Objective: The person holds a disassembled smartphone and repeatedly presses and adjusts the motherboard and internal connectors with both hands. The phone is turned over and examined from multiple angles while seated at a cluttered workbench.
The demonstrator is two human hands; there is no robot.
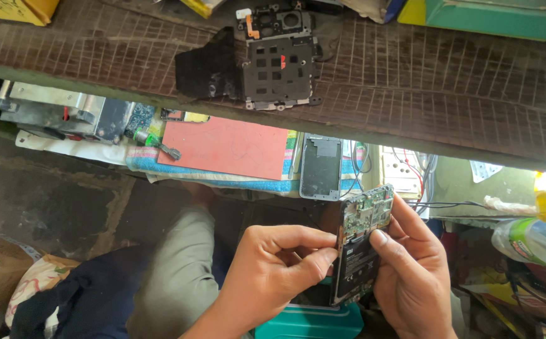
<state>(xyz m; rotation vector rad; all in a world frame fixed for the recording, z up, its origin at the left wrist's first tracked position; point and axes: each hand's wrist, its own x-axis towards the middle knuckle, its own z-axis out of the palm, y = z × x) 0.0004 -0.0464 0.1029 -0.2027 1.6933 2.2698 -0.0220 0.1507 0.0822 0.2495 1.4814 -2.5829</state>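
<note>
An opened phone with its back cover off shows a green circuit board at the top and a black battery below. My right hand holds it upright from the right side, thumb resting on the battery. My left hand grips the phone's left edge, with thumb and bent fingers pinched against it. Both hands are low in the picture, above my lap.
A brown workbench carries a black phone frame and a black cloth. On the lower shelf lie a red mat, a grey back cover, a small tool and wires. A teal box sits under my hands.
</note>
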